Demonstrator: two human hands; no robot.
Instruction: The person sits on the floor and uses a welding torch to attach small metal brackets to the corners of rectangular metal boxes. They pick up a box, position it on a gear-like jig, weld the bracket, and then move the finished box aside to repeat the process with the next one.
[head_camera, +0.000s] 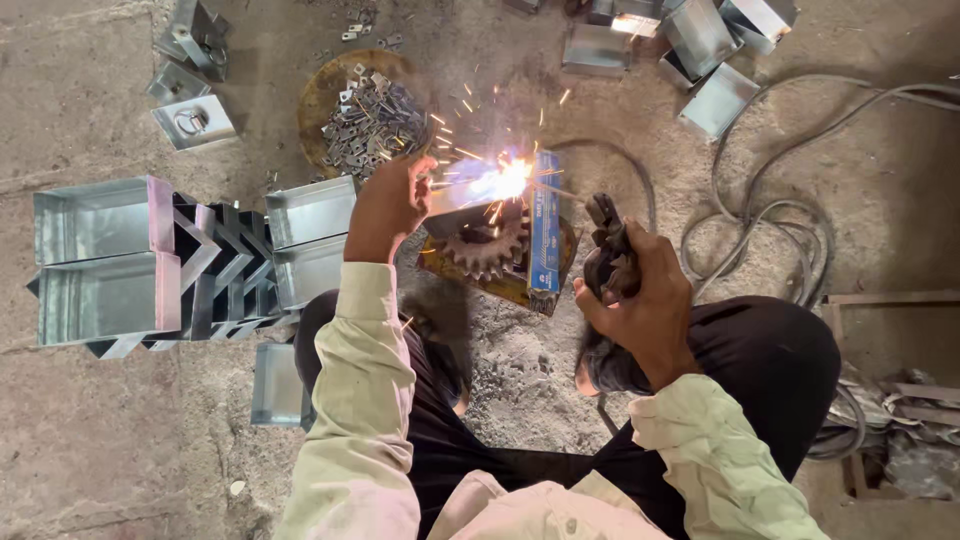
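Person squats on the concrete floor, welding. Left hand is closed on the near edge of a small galvanised metal box, pinning it on top of a rusty gear that serves as a rest. Right hand is wrapped tight round a dark electrode holder, cable trailing off to the right.

Arc burns at the box's far right corner, sparks flying up and left. A blue electrode packet lies just right of the gear.

Judgement: to do this tack well, the left hand should hold the box dead steady and stay clear of the spark spray; the right should keep a short, even arc on the seam.

Box sits roughly level, long axis left to right across the view. The holder points away from the person, tilted toward the arc.

Stacked open boxes lie left; a pan of small brackets sits beyond.
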